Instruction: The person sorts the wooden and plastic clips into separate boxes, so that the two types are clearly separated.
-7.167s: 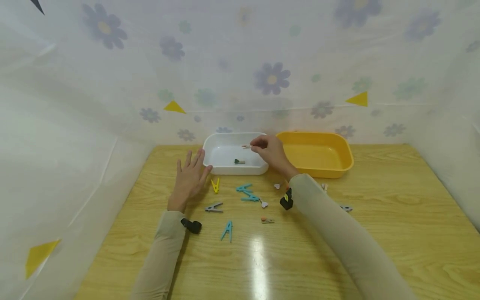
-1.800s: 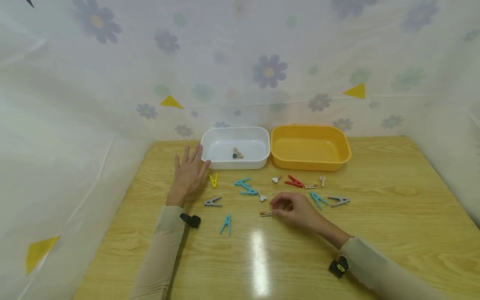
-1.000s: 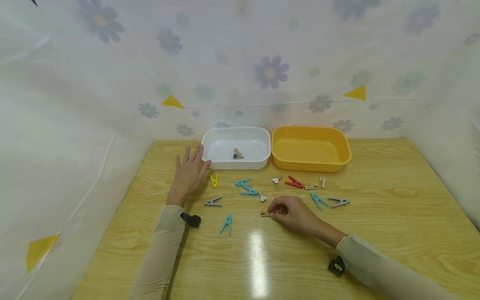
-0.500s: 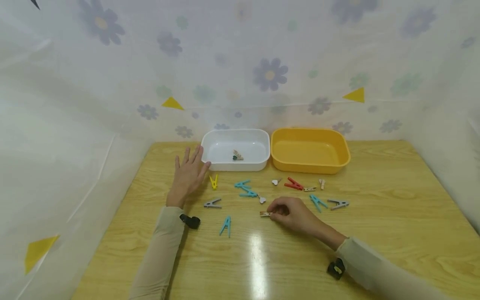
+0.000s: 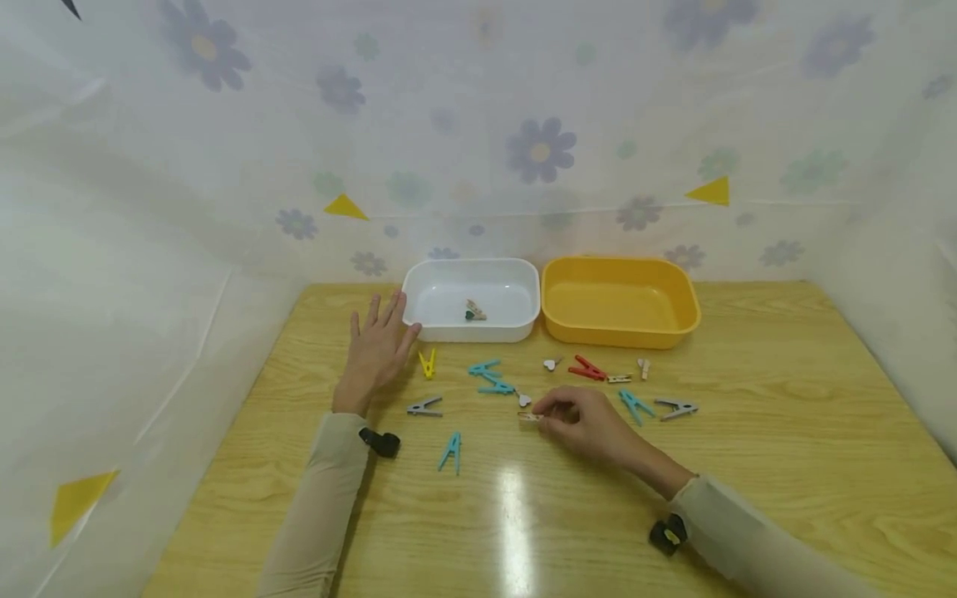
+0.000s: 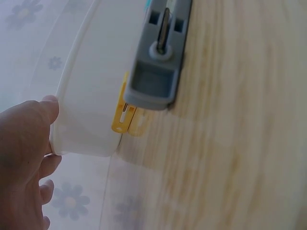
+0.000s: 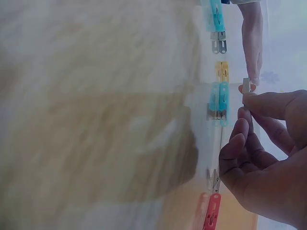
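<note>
My left hand (image 5: pixel 377 353) lies with spread, straight fingers against the left end of the white tray (image 5: pixel 471 334). In the left wrist view its thumb (image 6: pixel 49 109) touches the tray's rim. Between thumb and fingertips my right hand (image 5: pixel 586 423) pinches a small wooden clothespin (image 5: pixel 529 417), seemingly just above the table; orange shows on it in the right wrist view. Two small wooden clothespins (image 5: pixel 475 311), one with a dark green heart, lie in the white tray. Near the right hand are a white-heart clothespin (image 5: pixel 524 400) and two blue clothespins (image 5: pixel 497 385).
A yellow tray (image 5: pixel 620 336) stands right of the white one. Scattered on the table are yellow (image 5: pixel 427 364), red (image 5: pixel 588 368) and grey clothespins (image 5: pixel 424 407), another grey one (image 5: pixel 677 408), more blue ones (image 5: pixel 451 453), and small wooden ones (image 5: pixel 645 369).
The right hand left a wooden clothespin in the white tray, came back toward the front, and took hold of the orange-topped one, now slightly raised. The left hand stayed at the tray.
</note>
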`<state>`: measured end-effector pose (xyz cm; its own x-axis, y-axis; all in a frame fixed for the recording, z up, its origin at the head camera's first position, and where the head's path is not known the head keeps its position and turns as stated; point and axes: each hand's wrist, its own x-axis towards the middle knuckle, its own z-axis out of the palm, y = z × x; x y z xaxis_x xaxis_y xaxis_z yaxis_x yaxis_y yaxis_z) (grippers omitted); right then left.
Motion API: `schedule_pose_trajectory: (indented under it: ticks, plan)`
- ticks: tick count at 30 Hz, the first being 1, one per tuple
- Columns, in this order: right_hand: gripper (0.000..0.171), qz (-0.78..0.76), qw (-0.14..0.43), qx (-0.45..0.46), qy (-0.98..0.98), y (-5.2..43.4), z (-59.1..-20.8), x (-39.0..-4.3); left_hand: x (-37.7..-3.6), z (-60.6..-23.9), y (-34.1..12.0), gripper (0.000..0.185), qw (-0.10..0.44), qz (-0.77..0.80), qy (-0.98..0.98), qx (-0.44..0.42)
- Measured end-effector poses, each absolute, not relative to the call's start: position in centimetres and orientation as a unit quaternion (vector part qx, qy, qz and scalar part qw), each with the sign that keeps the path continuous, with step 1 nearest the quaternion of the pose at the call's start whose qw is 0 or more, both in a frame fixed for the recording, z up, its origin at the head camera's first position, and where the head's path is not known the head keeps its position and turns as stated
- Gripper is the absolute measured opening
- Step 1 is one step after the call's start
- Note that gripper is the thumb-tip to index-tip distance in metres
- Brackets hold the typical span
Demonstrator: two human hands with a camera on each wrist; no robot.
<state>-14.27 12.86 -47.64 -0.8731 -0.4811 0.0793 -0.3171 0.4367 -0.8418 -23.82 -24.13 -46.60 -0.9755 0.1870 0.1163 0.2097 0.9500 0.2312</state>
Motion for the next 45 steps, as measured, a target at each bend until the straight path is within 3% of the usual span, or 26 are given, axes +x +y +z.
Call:
schedule_pose_trajectory:
  ticks: [20, 32, 45]
  plan:
    - [0.009, -0.482, 0.016, -0.250, 0.839, 12.2, -45.7, -16.1, -23.8, -46.7, -24.1, 0.074, 0.043, -0.136, -0.985, -0.099]
    - [0.010, -0.509, 0.027, -0.233, 0.828, 11.6, -44.2, -17.5, -23.7, -46.5, -24.1, 0.074, 0.042, -0.137, -0.985, -0.100]
    - [0.010, -0.513, -0.001, -0.241, 0.824, 10.9, -43.5, -20.4, -23.7, -46.5, -24.1, 0.075, 0.042, -0.132, -0.985, -0.102]
